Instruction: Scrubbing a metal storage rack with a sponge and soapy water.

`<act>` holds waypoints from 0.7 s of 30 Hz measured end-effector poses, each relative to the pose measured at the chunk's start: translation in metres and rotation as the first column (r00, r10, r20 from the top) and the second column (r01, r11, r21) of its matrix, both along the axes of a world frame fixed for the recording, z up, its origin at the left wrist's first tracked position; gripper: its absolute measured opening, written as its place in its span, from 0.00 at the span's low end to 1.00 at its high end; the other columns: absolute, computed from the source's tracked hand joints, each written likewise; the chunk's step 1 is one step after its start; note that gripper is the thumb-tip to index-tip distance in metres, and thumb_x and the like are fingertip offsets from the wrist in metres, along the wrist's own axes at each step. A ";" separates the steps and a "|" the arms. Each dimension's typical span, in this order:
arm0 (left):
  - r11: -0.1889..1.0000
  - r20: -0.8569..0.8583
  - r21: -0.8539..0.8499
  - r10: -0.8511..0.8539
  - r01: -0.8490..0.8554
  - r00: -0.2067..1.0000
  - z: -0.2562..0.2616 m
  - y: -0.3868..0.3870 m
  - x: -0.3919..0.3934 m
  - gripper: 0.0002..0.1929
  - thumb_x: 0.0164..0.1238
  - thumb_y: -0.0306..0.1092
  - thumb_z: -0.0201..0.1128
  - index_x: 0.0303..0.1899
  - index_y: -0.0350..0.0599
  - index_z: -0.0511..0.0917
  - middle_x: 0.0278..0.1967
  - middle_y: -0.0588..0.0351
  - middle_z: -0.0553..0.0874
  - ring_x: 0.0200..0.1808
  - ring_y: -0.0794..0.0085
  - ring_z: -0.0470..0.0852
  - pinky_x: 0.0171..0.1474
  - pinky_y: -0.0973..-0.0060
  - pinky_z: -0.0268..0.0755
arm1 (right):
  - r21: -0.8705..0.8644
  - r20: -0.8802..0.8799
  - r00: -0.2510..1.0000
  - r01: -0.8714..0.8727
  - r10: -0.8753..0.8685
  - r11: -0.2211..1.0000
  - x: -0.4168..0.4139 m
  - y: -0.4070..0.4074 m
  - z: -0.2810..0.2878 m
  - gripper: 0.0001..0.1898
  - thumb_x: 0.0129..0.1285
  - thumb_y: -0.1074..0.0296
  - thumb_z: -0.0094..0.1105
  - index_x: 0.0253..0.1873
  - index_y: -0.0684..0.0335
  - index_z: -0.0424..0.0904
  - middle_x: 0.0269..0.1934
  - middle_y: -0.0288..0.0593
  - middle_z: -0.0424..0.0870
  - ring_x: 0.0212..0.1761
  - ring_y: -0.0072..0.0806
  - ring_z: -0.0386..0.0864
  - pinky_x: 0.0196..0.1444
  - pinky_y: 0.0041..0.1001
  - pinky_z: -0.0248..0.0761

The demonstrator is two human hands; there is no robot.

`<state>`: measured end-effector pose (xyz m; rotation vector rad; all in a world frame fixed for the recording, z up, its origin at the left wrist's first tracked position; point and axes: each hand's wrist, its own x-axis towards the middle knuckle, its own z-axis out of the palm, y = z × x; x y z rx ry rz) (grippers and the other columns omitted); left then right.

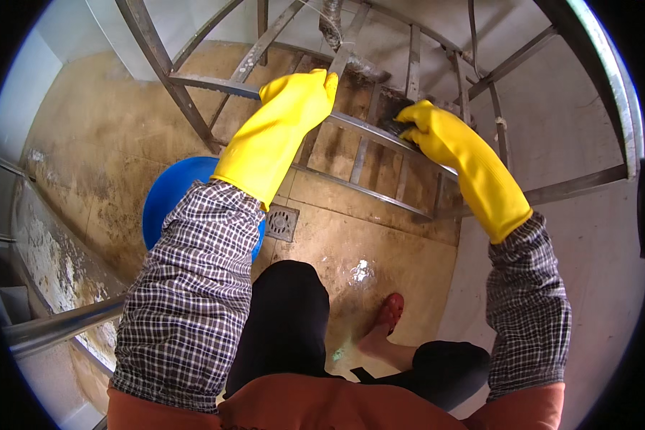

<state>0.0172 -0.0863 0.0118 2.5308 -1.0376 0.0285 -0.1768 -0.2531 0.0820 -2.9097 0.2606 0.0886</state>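
Observation:
Both of my hands wear long yellow rubber gloves, with checked sleeve covers above them. My left hand (305, 99) is closed around a bar of the metal rack (373, 131), near where a slat meets the front rail. My right hand (424, 126) holds a dark scouring pad (395, 115), partly hidden by the fingers, against the rack's front rail. The rack is an open frame of rails and slats with dark stains about it. A blue plastic basin (174, 193) stands on the floor under my left forearm, which hides part of it.
A square floor drain (282, 222) lies beside the basin on the stained, wet tile floor (365, 236). Behind the rack runs a foil-wrapped pipe (331, 24). Pale walls stand at right and upper left. A metal tube (64, 322) crosses at lower left. My red shoe (392, 312) is below.

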 end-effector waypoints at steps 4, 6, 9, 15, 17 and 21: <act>1.000 -0.021 0.011 0.009 -0.009 1.000 0.007 0.004 -0.002 0.23 0.80 0.56 0.42 0.55 0.56 0.81 0.44 0.46 0.89 0.46 0.43 0.87 0.48 0.46 0.75 | -0.061 0.116 0.993 0.017 -0.010 0.998 -0.042 -0.018 -0.010 0.18 0.61 0.69 0.66 0.56 0.61 0.83 0.53 0.53 0.84 0.55 0.52 0.80 0.57 0.39 0.75; 0.998 -0.032 0.052 0.028 -0.026 0.999 0.013 0.007 -0.003 0.23 0.80 0.56 0.42 0.55 0.55 0.81 0.43 0.46 0.89 0.46 0.43 0.87 0.47 0.46 0.75 | -0.059 0.124 0.992 0.013 -0.006 0.998 -0.031 -0.010 -0.008 0.18 0.60 0.70 0.66 0.56 0.61 0.83 0.52 0.52 0.84 0.55 0.51 0.80 0.56 0.40 0.75; 0.999 -0.032 0.032 -0.007 0.008 0.999 0.009 -0.003 -0.006 0.23 0.80 0.57 0.42 0.54 0.55 0.81 0.42 0.45 0.89 0.46 0.42 0.87 0.47 0.45 0.75 | -0.240 0.146 0.978 -0.111 0.149 0.964 -0.004 0.002 -0.011 0.15 0.59 0.70 0.64 0.52 0.58 0.84 0.52 0.47 0.85 0.53 0.48 0.82 0.53 0.42 0.76; 1.000 -0.004 0.013 0.002 -0.002 1.000 -0.002 0.004 0.001 0.24 0.80 0.57 0.42 0.57 0.54 0.79 0.43 0.44 0.89 0.47 0.41 0.87 0.50 0.44 0.74 | -0.256 0.039 0.998 -0.034 0.045 0.966 -0.026 -0.004 -0.008 0.14 0.58 0.68 0.66 0.51 0.56 0.84 0.50 0.47 0.85 0.52 0.48 0.82 0.52 0.42 0.77; 0.998 -0.052 0.067 0.020 -0.017 0.998 0.006 0.000 -0.004 0.24 0.80 0.58 0.42 0.59 0.55 0.79 0.43 0.45 0.89 0.47 0.42 0.87 0.51 0.44 0.74 | -0.301 0.086 0.991 -0.072 0.102 0.951 -0.031 -0.008 -0.009 0.13 0.58 0.68 0.66 0.49 0.56 0.84 0.50 0.47 0.84 0.52 0.49 0.82 0.51 0.43 0.77; 1.000 -0.012 0.016 -0.011 0.011 1.000 0.004 -0.004 -0.005 0.25 0.80 0.58 0.42 0.59 0.56 0.79 0.44 0.45 0.90 0.47 0.42 0.87 0.51 0.44 0.74 | -0.345 0.117 0.973 -0.150 0.201 0.927 -0.008 -0.003 -0.011 0.12 0.58 0.67 0.66 0.48 0.55 0.83 0.47 0.45 0.85 0.50 0.49 0.83 0.48 0.43 0.78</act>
